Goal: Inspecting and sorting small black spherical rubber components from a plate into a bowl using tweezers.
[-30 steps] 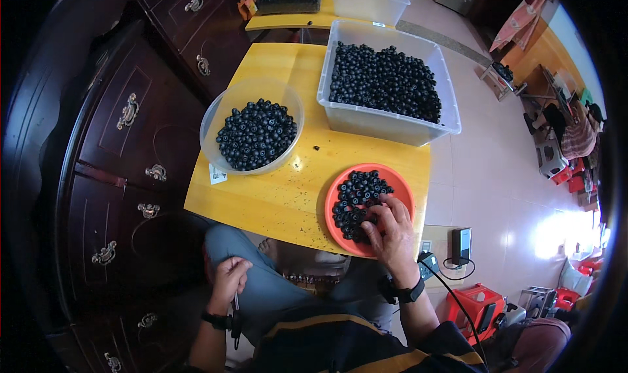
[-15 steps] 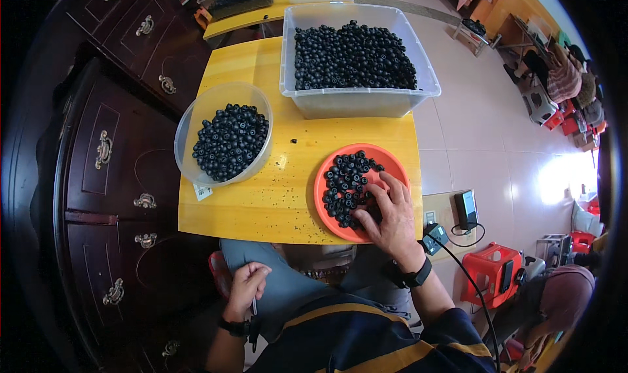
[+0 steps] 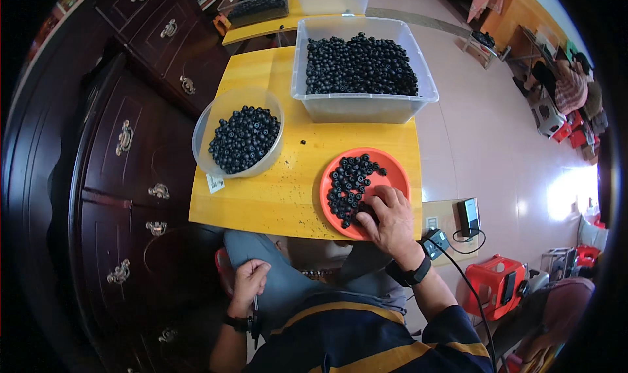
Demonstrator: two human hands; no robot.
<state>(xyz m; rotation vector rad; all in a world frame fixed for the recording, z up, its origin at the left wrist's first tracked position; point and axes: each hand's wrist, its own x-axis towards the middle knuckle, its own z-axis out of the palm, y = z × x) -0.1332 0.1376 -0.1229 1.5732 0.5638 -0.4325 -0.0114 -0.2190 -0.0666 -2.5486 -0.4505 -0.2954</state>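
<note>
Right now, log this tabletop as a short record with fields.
Surface: yellow table
Right hand: over the orange plate, at dark round pieces; grip unclear
Left hand: off the table, fingers curled
Round tub: clear, on the table's left, holding similar pieces
Rectangular bin: clear, beyond the plate, holding a larger heap
Loose: one dark piece between tub and plate

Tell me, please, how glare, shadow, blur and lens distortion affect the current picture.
Head view: glare washes out part of the pale glossy tiled floor at right; head view: the dark brown wooden cabinet sinks into shadow at lower left; head view: the front edge of the yellow wooden table looks bowed; head view: the bare right hand looks fairly sharp.
</note>
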